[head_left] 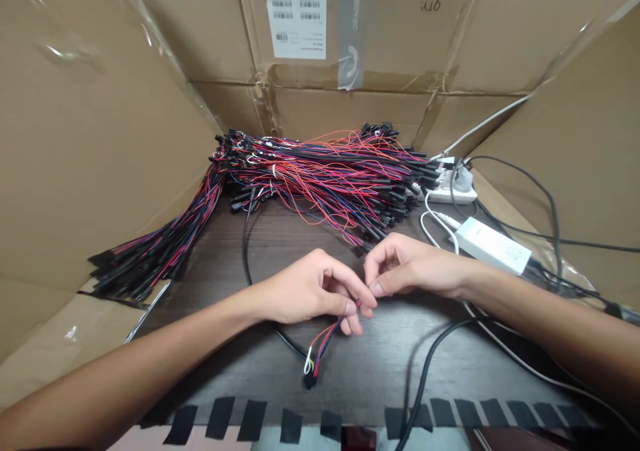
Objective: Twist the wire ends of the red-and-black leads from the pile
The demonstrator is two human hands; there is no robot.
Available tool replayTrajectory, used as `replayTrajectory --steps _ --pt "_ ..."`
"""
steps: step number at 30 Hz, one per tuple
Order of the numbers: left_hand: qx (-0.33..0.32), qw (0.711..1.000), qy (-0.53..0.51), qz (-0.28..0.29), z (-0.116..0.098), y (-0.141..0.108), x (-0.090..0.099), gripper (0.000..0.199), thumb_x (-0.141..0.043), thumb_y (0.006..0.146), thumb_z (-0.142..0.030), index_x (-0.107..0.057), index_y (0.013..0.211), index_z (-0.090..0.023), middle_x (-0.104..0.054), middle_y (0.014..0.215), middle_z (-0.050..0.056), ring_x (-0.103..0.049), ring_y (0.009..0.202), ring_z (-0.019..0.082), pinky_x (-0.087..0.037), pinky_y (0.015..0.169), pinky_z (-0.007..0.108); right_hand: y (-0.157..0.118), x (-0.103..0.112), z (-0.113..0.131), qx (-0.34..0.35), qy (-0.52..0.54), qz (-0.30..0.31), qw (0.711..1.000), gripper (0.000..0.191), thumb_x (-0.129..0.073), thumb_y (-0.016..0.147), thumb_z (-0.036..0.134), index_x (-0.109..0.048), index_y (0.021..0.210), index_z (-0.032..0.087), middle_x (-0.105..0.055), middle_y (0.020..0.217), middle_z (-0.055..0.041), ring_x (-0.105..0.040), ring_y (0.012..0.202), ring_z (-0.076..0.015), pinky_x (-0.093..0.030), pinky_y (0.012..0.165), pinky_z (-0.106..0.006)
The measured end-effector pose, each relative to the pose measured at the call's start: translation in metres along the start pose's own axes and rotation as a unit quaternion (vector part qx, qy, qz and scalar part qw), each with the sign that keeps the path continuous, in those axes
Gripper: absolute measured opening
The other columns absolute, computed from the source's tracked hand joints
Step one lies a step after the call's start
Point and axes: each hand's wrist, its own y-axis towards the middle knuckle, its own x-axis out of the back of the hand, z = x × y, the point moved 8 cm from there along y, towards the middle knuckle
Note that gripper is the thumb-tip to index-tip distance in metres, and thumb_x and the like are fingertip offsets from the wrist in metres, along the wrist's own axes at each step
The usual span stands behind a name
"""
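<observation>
The left hand (310, 292) pinched a thin bundle of red and blue wires (329, 336) mid-way over the dark wood-grain table (365, 384), its black plastic connector (311, 379) nearest; the right hand (406, 267) curled just beside (whether its grip held wire, I couldn't tell). A hasty pull could have snagged the connector on the slim black cable (245, 241) nearby.

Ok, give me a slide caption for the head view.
Left hand holds a wire harness close to the right hand, with a heap of wires beyond on the dark table.
</observation>
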Motion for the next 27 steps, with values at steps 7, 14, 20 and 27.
replayTrajectory --steps 7,14,20,27 --pt "0.003 1.000 0.007 0.003 0.0025 -0.0010 -0.0008 0.015 -0.066 0.076 -0.009 -0.073 0.089 -0.010 -0.074 0.080 0.007 -0.070 0.065 0.013 -0.056 0.064 0.022 -0.0004 -0.0014 -0.0002 -0.003 -0.002 0.001 1.000 0.017 -0.073 0.061 0.023 -0.064 0.064 0.009 -0.053 0.051 0.0041 -0.035 0.045 -0.0045 -0.020 0.042 -0.019" --pt "0.018 1.000 -0.015 -0.016 0.0049 -0.0007 -0.0004 0.016 -0.065 0.073 -0.006 -0.074 0.086 -0.010 -0.074 0.079 0.007 -0.069 0.061 0.012 -0.055 0.058 0.020 -0.0003 -0.0027 -0.0006 -0.007 -0.005 0.001 1.000 0.020 -0.075 0.061 0.025 -0.064 0.065 0.009 -0.054 0.053 0.0033 -0.038 0.047 -0.0052 -0.022 0.044 -0.020" --pt "0.028 0.999 -0.033 -0.033 0.0062 0.0005 0.0015 0.014 -0.065 0.075 -0.011 -0.073 0.085 -0.009 -0.072 0.074 0.006 -0.069 0.060 0.014 -0.056 0.058 0.024 -0.0007 -0.0014 0.0009 -0.006 -0.010 -0.007 1.000 0.028 -0.077 0.062 0.033 -0.063 0.065 0.010 -0.051 0.051 0.0047 -0.035 0.045 -0.0041 -0.020 0.042 -0.019" --pt "0.024 0.998 0.017 -0.053 0.0041 0.0001 0.0016 0.012 -0.065 0.075 -0.017 -0.071 0.083 -0.009 -0.064 0.064 0.002 -0.068 0.056 0.014 -0.054 0.053 0.023 0.0011 -0.0014 0.0024 -0.004 -0.016 -0.014 1.000 0.029 -0.078 0.061 0.034 -0.063 0.063 0.010 -0.050 0.049 0.0055 -0.034 0.044 -0.0043 -0.019 0.042 -0.020"
